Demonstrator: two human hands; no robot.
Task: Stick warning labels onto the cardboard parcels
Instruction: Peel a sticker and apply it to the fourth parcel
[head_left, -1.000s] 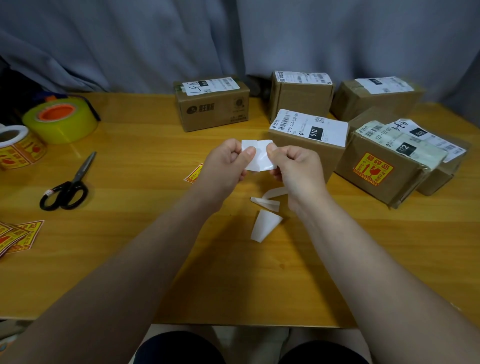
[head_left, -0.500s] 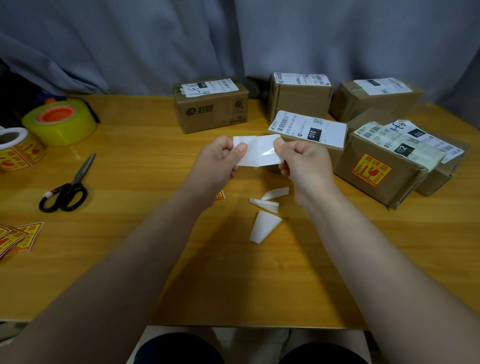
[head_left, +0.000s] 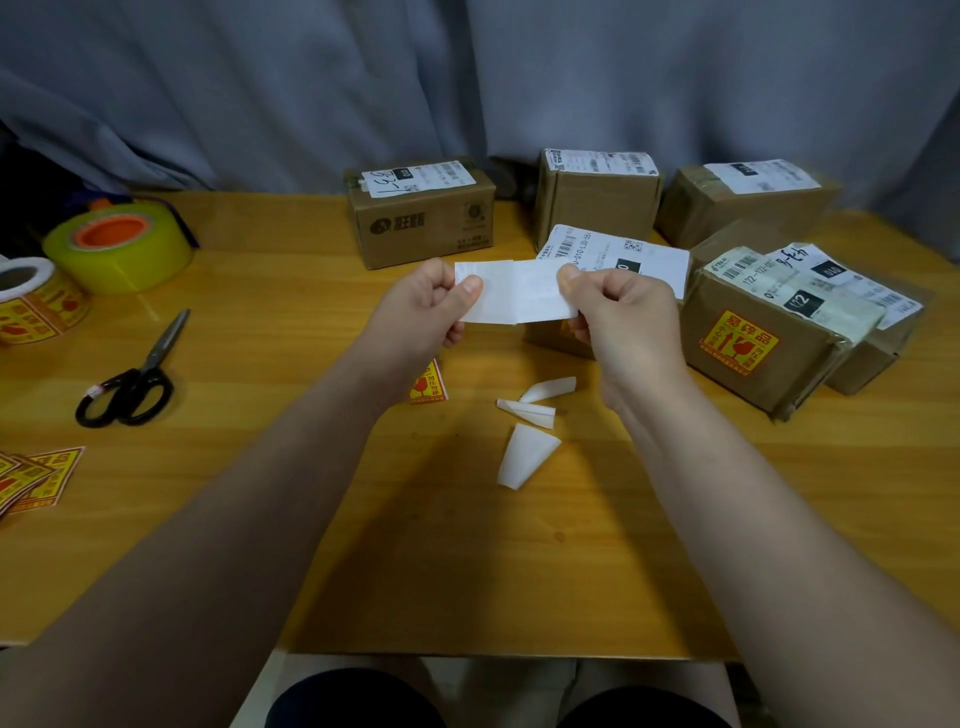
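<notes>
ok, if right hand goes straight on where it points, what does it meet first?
Probably the cardboard parcel just behind it, past the white strip the right hand pinches; depth unclear.

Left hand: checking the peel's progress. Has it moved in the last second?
Yes. The left hand has shifted left: its thumb, earlier under the right edge of the back-left parcel, now sits left of that edge.

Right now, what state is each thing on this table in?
White paper strip, held up by both ends.
Left hand, pinching its left end.
Right hand, pinching its right end.
Scissors, blades shut, lying flat.
Front right parcel, sealed, fragile sticker on its side.
Loose warning label, lying face up, unstuck.
Paper scraps, curled, discarded.
</notes>
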